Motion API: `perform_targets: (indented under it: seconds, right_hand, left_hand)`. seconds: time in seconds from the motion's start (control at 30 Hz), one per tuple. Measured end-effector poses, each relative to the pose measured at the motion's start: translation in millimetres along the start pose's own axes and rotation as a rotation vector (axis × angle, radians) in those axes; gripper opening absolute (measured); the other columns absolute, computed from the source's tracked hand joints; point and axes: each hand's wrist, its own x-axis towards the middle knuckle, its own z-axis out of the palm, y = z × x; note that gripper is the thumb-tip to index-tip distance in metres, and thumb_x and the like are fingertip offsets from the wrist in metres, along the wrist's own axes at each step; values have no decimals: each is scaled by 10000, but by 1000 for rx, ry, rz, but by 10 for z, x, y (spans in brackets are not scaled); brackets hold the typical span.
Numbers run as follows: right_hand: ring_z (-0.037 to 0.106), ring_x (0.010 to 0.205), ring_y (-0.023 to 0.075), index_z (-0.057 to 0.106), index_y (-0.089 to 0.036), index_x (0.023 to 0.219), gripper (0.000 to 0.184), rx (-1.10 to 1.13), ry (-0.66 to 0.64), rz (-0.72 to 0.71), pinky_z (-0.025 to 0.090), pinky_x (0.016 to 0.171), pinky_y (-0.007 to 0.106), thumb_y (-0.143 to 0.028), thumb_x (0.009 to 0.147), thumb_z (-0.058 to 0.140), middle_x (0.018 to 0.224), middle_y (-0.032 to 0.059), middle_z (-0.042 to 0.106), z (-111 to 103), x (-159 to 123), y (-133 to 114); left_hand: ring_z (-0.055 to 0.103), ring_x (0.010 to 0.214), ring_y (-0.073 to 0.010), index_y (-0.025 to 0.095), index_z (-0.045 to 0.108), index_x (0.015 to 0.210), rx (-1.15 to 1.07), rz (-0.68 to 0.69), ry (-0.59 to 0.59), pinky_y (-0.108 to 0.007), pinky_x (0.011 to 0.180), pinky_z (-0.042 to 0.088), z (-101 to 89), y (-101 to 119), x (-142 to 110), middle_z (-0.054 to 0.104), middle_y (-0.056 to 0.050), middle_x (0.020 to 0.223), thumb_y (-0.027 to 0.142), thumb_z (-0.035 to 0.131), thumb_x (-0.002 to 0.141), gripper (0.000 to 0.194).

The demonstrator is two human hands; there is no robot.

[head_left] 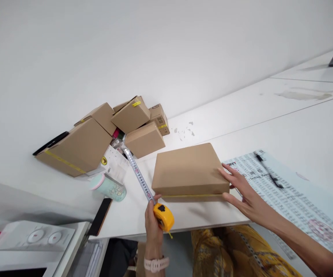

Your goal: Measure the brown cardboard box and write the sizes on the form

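"Yellow tape measure (pixel 165 218): position?"
"Near the tabletop's (pixel 186 214) front edge, gripped in the left hand (pixel 152 225), blade (pixel 139 176) extended toward the far left."
"Right hand (pixel 245 194)?"
"Partly open, fingers and thumb touching the right end of the cardboard box (pixel 188 169), close to the front edge."
"Farther back?"
"More cartons (pixel 145 139), clustered near the wall (pixel 166 50)."

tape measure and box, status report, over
left hand on yellow tape measure, blade out; right hand at cardboard box's right end; mint cup left of blade
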Motion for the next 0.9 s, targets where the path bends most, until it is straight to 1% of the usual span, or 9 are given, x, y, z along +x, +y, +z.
perform_targets:
  seconds: [0.1, 0.17, 0.3, 0.4, 0.53, 0.6, 0.67, 0.8, 0.9]
  right_hand:
    - [558, 1271, 323, 619, -317, 1334, 429, -104, 134, -24, 576, 859, 441, -524, 969, 533, 1502, 137, 486, -53, 486, -116]
    - [579, 1205, 322, 675, -261, 1175, 363, -164, 215, -25, 521, 952, 492, -516, 977, 509, 1331, 149, 601, -138, 853, -155]
    - [552, 1168, 326, 668, -241, 962, 292, -295, 252, -123, 432, 1005, 505, -434, 996, 452, 1174, 115, 696, -257, 1412, -138]
    - [592, 1030, 289, 647, -225, 925, 312, -392, 139, -197, 425, 921, 448, -350, 1022, 377, 1044, 101, 732, -265, 1639, -137]
    - [587, 887, 264, 645, -200, 915, 332, -637, 57, -242, 360, 848, 415, -236, 1013, 329, 896, 104, 717, -196, 1850, -209]
    - [580, 887, 265, 645, -194, 900, 345, -699, 61, -242, 339, 835, 409, -263, 1022, 329, 907, 113, 718, -140, 1949, -239]
    - [579, 897, 265, 646, -193, 884, 380, -700, 76, -236, 331, 857, 412, -328, 1042, 327, 931, 112, 729, -88, 2033, -245]
    - [589, 930, 265, 677, -184, 1001, 394, -655, 73, -277, 336, 879, 405, -325, 1053, 313, 972, 108, 740, -45, 2128, -217]
    - [581, 964, 262, 629, -191, 1290, 409, -634, 34, -360, 337, 862, 390, -190, 1017, 325, 1040, 98, 738, -47, 2156, -207]
  left_hand:
    - [604, 545, -116, 150, 751, 995, 52, 16, -59, -244, 517, 463, 145, 224, 76, 721, -45, 884, 590, 760, 723, 517]
    - [612, 555, -112, 145, 764, 981, 87, 42, -106, -247, 518, 469, 252, 405, 109, 741, -74, 990, 597, 772, 707, 528]
    - [707, 862, -206, 152, 780, 943, 91, 152, -150, -248, 632, 521, 447, 592, -11, 728, -122, 1226, 573, 766, 725, 474]
    - [706, 997, -259, 172, 764, 954, 96, 143, -193, -279, 693, 539, 574, 439, -314, 700, -125, 1311, 582, 704, 799, 443]
    - [635, 1211, -301, 178, 758, 928, 113, 13, -317, -328, 890, 517, 826, -80, -713, 696, -131, 1317, 637, 631, 861, 481]
    - [593, 1270, -308, 169, 763, 952, 102, -56, -349, -337, 965, 479, 982, -333, -791, 702, -146, 1297, 683, 632, 843, 542]
    - [613, 1219, -302, 156, 759, 984, 83, -116, -341, -340, 952, 479, 1115, -494, -782, 706, -153, 1282, 719, 658, 802, 600]
    - [671, 963, -256, 141, 744, 978, 72, -197, -317, -337, 802, 518, 1213, -491, -660, 728, -150, 1229, 737, 695, 740, 644]
    - [661, 1065, -283, 143, 753, 876, 88, -185, -357, -338, 863, 502, 1165, -354, -599, 766, -155, 1107, 695, 696, 754, 568]
